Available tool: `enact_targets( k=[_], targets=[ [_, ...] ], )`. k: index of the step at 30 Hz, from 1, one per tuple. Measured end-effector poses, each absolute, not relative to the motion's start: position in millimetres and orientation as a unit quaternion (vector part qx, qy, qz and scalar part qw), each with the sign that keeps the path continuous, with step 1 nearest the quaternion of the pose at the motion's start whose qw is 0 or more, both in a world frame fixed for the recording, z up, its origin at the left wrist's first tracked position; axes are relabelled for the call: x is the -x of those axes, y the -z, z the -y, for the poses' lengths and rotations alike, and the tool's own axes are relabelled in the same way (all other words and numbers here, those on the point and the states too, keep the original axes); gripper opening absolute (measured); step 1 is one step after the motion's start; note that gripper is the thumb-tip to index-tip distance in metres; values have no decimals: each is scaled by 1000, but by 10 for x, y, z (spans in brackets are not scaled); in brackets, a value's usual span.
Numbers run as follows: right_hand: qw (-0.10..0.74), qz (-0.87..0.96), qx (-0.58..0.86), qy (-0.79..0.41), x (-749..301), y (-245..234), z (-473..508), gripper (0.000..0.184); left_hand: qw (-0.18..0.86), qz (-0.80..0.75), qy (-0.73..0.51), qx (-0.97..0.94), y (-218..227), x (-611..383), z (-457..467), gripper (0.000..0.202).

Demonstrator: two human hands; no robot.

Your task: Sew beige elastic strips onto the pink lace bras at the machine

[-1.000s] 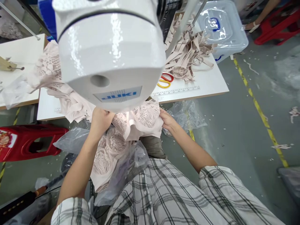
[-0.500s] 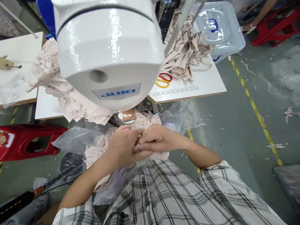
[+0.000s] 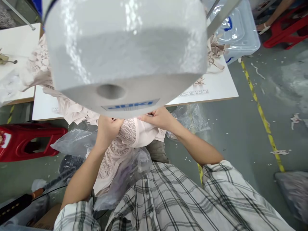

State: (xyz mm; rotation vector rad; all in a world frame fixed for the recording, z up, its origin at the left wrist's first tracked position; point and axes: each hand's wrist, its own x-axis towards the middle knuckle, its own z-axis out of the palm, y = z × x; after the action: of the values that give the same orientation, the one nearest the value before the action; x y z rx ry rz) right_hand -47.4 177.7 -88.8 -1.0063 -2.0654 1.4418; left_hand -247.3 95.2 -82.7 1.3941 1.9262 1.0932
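A big white sewing machine head (image 3: 125,54) fills the upper middle of the view and hides the needle area. Just under its front edge, my left hand (image 3: 107,127) is closed on a pale pink lace garment piece (image 3: 134,134). My right hand (image 3: 160,117) pinches the same piece from the right, fingers pressed together on its top edge. More lace (image 3: 108,163) hangs down into a clear plastic bag (image 3: 130,176) on my lap.
A white table (image 3: 216,86) carries beige fabric strips (image 3: 215,51) and a printed ruler. Pink fabric (image 3: 40,67) is heaped at the left. A red plastic stool (image 3: 29,141) stands left, a clear lidded bin (image 3: 238,29) at the back right. Yellow floor tape (image 3: 262,112) runs right.
My hands were joined low over my lap half a second ago; they have moved up and apart to the machine's underside with the lace. The camera came nearer the machine.
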Motion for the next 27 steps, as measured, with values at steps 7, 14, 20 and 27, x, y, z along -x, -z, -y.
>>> enact_targets(
  k=[7,14,20,27],
  targets=[
    [221,732,366,-529,452,943,-1821,58,225,-682,-406,-565,832,2489,-1041,14],
    [223,725,377,-532,381,1068,-1774,51,245,-728,-380,-515,886,2581,-917,27],
    [223,705,395,-545,182,1357,-1652,47,237,-717,-467,-461,1442,2726,-593,28],
    [242,681,420,-549,-32,1587,-1542,51,336,-618,-402,-586,2050,2530,-83,92]
  ],
)
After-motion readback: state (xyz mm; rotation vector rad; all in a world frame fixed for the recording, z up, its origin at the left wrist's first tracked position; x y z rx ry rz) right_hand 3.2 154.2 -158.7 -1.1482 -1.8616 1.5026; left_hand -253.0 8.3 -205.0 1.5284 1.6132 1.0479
